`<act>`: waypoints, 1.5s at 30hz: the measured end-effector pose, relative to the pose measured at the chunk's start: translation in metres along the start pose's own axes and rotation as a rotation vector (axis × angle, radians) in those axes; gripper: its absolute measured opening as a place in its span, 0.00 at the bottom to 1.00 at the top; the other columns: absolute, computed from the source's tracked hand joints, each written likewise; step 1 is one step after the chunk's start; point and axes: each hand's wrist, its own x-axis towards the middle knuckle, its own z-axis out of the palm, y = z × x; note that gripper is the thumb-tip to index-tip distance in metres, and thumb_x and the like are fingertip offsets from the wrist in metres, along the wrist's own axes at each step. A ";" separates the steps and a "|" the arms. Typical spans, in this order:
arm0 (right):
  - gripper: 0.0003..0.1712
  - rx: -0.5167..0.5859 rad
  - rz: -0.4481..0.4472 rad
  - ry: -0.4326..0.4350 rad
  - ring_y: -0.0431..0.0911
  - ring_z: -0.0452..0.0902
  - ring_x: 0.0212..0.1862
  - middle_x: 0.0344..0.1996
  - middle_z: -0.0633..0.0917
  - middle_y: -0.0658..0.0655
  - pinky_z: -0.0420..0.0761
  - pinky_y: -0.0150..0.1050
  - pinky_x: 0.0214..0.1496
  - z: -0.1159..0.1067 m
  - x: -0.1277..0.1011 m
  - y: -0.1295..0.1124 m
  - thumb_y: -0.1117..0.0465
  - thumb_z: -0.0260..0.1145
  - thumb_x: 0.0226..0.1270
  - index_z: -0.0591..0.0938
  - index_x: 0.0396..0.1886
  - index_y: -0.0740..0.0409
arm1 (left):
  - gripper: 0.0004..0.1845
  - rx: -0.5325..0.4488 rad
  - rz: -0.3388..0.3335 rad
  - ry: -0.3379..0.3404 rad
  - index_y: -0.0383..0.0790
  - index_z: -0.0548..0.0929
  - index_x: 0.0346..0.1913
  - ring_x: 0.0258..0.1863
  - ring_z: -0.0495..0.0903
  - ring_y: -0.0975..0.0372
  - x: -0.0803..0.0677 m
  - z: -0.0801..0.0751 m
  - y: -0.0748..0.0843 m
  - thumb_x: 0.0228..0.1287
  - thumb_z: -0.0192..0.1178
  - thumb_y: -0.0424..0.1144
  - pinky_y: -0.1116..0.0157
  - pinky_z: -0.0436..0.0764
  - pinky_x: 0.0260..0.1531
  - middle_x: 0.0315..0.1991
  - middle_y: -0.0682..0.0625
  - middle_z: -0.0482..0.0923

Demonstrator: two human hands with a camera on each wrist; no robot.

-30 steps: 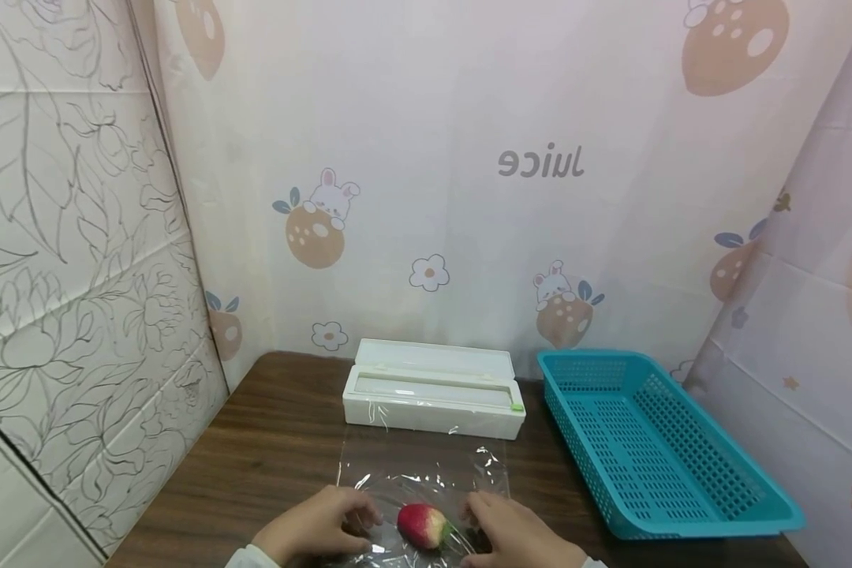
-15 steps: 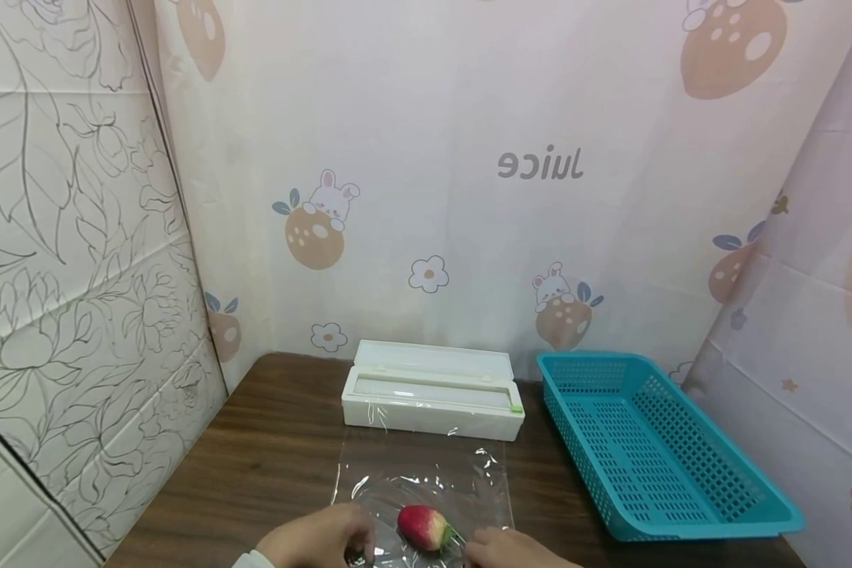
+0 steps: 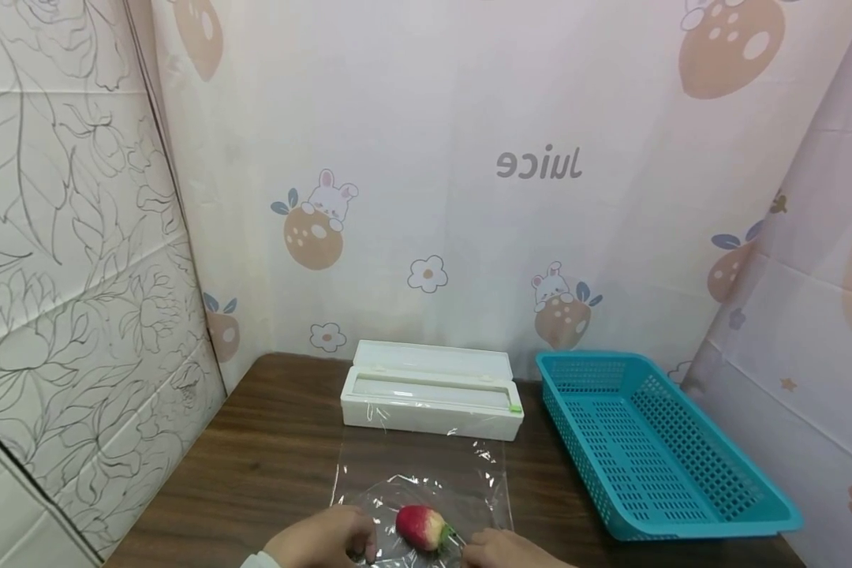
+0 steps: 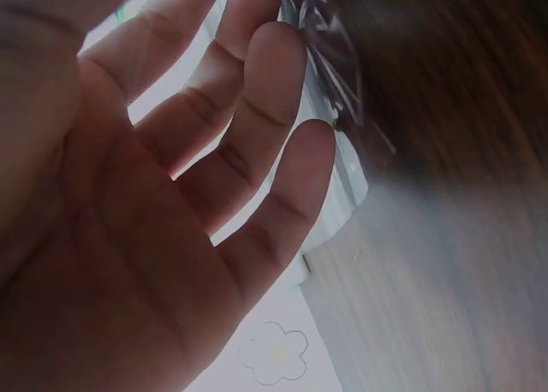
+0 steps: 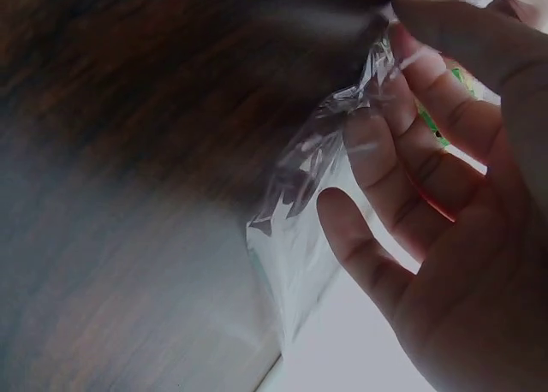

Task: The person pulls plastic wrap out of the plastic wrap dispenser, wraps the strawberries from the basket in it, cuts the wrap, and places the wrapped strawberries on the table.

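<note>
A red radish (image 3: 420, 527) with a pale end and green stem lies on a sheet of clear cling film (image 3: 369, 495), which stretches toward me from a white dispenser box (image 3: 429, 418). At the film's near left edge, my left hand (image 3: 323, 540) pinches it between thumb and forefinger; the tips are cut off in the left wrist view, where the other fingers (image 4: 278, 75) are loosely bent. My right hand (image 3: 506, 550) pinches the near right edge. The right wrist view shows gathered film (image 5: 372, 75) at its thumb and forefinger. The radish lies between the hands, touched by neither.
The dispenser's lid (image 3: 433, 359) stands raised at the back, with a green slider (image 3: 515, 409) at its right end. A teal plastic basket (image 3: 689, 527) stands on the right of the dark wooden table (image 3: 255, 450). Patterned sheets hang behind and on both sides.
Both hands have moved down toward the near edge of the view and closed from loose curves onto the film's edges. The film's creases have shifted; radish, box and basket stay put.
</note>
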 end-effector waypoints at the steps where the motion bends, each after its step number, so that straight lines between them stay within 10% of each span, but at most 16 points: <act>1: 0.05 0.014 0.008 -0.003 0.26 0.67 0.28 0.24 0.71 0.33 0.70 0.22 0.27 0.000 0.000 0.000 0.52 0.61 0.59 0.81 0.31 0.44 | 0.08 0.006 0.005 0.006 0.49 0.78 0.23 0.21 0.67 0.77 0.000 0.000 0.000 0.42 0.67 0.32 0.79 0.69 0.19 0.20 0.65 0.69; 12: 0.04 -0.100 -0.041 0.068 0.26 0.64 0.28 0.23 0.70 0.35 0.66 0.19 0.27 0.001 -0.003 -0.002 0.54 0.63 0.55 0.80 0.26 0.47 | 0.06 0.043 0.026 0.047 0.51 0.80 0.22 0.21 0.66 0.79 -0.004 -0.004 0.003 0.50 0.65 0.37 0.81 0.68 0.21 0.20 0.70 0.70; 20: 0.03 0.270 0.084 0.026 0.28 0.68 0.23 0.21 0.74 0.35 0.72 0.26 0.20 -0.011 -0.008 -0.004 0.55 0.62 0.59 0.75 0.30 0.42 | 0.06 -0.050 0.036 0.065 0.51 0.79 0.25 0.20 0.65 0.79 -0.004 -0.013 0.004 0.58 0.61 0.41 0.79 0.70 0.19 0.20 0.68 0.70; 31: 0.06 0.156 0.155 0.162 0.28 0.71 0.31 0.30 0.77 0.34 0.76 0.28 0.32 -0.031 -0.008 0.000 0.53 0.58 0.65 0.82 0.36 0.41 | 0.04 -0.139 0.039 0.096 0.51 0.78 0.29 0.23 0.68 0.77 0.005 -0.019 -0.005 0.62 0.58 0.42 0.76 0.73 0.23 0.24 0.67 0.72; 45: 0.08 0.192 0.317 0.286 0.32 0.67 0.17 0.15 0.73 0.37 0.70 0.29 0.17 -0.025 0.001 0.011 0.51 0.55 0.67 0.78 0.30 0.44 | 0.03 -0.119 0.055 0.151 0.51 0.78 0.31 0.22 0.68 0.77 0.015 -0.011 -0.018 0.63 0.57 0.42 0.76 0.72 0.22 0.22 0.66 0.71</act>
